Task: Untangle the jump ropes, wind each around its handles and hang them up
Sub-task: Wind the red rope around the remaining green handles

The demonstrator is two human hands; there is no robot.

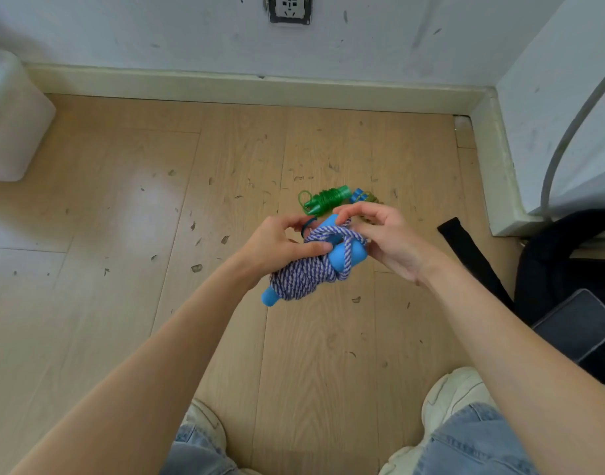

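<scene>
Over the wooden floor I hold a jump rope with blue handles (342,257), its purple-and-white cord (302,279) wound thickly around them. My left hand (280,243) grips the bundle from the left, thumb across the cord. My right hand (386,234) pinches a loop of cord at the bundle's upper end. On the floor just beyond lies a green jump rope (325,199), wound on its green handles. A third wound rope with a blue handle (361,197) lies beside it, half hidden by my right hand.
A white container (9,121) stands at the left by the skirting board. A dark backpack (568,269) with a black strap (465,248) and a dark tablet-like slab (582,323) lie at the right. My shoes (455,399) and jeans show at the bottom.
</scene>
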